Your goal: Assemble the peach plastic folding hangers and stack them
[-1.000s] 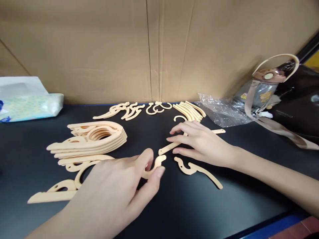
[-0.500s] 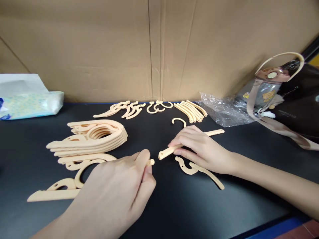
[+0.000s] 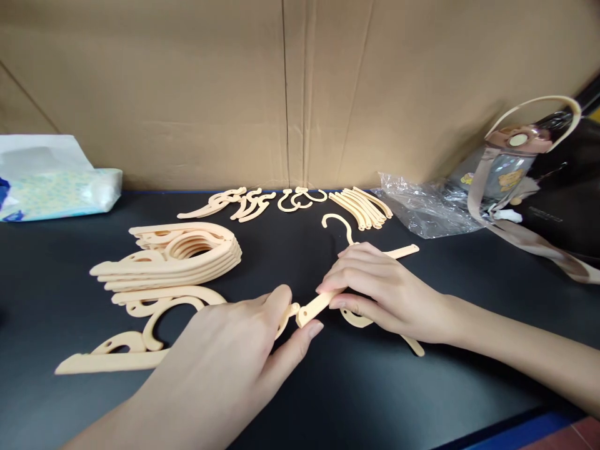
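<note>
At the far left corner of the bench (image 3: 375, 406) lies a soft tissue pack (image 3: 60, 197), a white sheet standing from its top. To its right a stack of folded hangers (image 3: 220, 261) fills the left half, with matching cream pieces (image 3: 112, 361) in front, nearer the near edge. Short curved pieces (image 3: 255, 206) and loose hooks (image 3: 300, 201) lie along the far edge.

The left hand (image 3: 234, 356) has its grip closed on a small curved piece (image 3: 282, 320), pinched between thumb and fingers near the middle of the bench. Its tip is at the drilled end of a hanger bar (image 3: 316, 306); whether they touch is hard to tell, the fingers hiding much of it. The right hand (image 3: 375, 287) grips that bar from above, a hook (image 3: 340, 222) rising beyond the knuckles. The parts look light, stiff and smooth, perhaps slightly slippery; the bar is best held close behind its hole, the thin lugs spared any prying. Under the right hand lies a notched arm (image 3: 356, 320), partly covered.

Behind, slim strips (image 3: 363, 209) sit by the far edge, then a crumpled clear bag (image 3: 422, 209). At the far right corner, a strapped bottle (image 3: 510, 169), contents unclear, stands against a black bag (image 3: 567, 206).
</note>
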Demonstrator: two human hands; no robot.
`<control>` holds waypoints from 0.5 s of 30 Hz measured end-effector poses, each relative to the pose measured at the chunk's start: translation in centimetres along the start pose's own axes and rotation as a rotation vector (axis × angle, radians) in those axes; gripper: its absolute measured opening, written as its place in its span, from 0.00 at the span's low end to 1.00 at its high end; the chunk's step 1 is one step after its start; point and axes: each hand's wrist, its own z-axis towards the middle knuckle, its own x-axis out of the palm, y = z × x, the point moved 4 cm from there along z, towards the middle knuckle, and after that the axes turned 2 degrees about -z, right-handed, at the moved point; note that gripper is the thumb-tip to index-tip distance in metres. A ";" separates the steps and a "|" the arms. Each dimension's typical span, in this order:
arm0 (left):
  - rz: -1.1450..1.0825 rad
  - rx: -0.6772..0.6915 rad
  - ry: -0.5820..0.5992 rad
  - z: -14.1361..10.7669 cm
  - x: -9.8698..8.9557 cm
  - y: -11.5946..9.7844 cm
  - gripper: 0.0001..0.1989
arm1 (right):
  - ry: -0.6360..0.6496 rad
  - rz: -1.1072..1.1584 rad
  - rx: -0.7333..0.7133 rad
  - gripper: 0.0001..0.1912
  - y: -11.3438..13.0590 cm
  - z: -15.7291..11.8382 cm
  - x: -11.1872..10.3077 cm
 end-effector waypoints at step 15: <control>0.072 0.034 0.215 -0.1 0.7 -0.3 0.16 | -0.004 -0.060 -0.008 0.09 0.5 -0.1 0.4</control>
